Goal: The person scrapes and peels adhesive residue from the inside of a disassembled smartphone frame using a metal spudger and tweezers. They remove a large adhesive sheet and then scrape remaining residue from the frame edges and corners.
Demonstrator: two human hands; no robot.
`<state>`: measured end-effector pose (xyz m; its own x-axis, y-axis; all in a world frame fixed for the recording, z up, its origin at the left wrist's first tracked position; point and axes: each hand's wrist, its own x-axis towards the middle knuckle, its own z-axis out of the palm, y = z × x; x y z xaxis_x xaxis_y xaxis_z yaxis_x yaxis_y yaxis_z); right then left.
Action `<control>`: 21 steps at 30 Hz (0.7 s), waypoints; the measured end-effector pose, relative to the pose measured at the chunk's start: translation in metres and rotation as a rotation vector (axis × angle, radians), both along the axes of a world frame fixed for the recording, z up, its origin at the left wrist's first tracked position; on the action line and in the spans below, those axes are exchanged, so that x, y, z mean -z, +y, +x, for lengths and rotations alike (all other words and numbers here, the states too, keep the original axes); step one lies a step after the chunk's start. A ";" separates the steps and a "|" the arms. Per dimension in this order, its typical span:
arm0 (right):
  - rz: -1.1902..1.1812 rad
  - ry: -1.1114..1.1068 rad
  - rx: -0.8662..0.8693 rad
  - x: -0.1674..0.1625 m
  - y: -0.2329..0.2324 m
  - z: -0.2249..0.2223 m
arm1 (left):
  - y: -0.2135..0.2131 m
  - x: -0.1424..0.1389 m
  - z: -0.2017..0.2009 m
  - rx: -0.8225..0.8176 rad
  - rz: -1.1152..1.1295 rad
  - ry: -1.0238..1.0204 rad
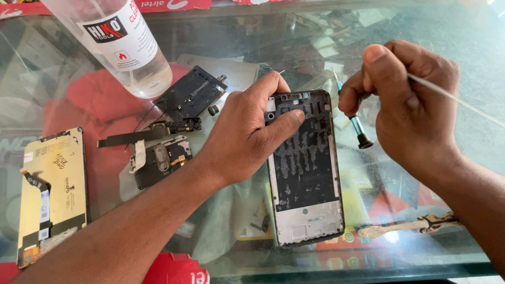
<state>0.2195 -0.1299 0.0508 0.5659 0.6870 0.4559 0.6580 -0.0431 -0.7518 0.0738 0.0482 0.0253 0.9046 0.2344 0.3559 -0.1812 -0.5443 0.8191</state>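
Head view: left hand (244, 131) grips phone frame (305, 173); right hand (405, 100) pinches thin tool (452, 97).

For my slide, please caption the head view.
Left hand steadies a phone frame; right hand holds a thin tool.

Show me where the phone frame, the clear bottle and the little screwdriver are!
phone frame (307, 173), head view: middle of its dark inner panel.
clear bottle (141, 73), head view: lower clear part below the label.
screwdriver (359, 129), head view: blue shaft under the right hand's fingers.

Black phone frame (305, 168), gold display panel (52, 189), clear bottle (118, 44), teal screwdriver (357, 126).
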 end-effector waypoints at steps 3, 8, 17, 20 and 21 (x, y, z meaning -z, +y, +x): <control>-0.034 -0.012 -0.013 -0.002 0.002 -0.006 | 0.000 -0.001 -0.001 -0.003 -0.031 0.001; 0.155 0.300 -0.152 0.000 0.000 0.000 | -0.001 -0.001 0.000 -0.025 -0.032 -0.020; 0.045 0.392 -0.148 0.007 0.005 0.001 | 0.006 0.003 -0.001 -0.026 -0.180 -0.044; 0.022 0.305 -0.211 0.004 0.005 -0.003 | 0.011 0.003 0.003 -0.009 -0.027 -0.185; 0.014 0.299 -0.213 0.003 0.005 -0.004 | 0.012 0.003 0.002 0.001 -0.068 -0.153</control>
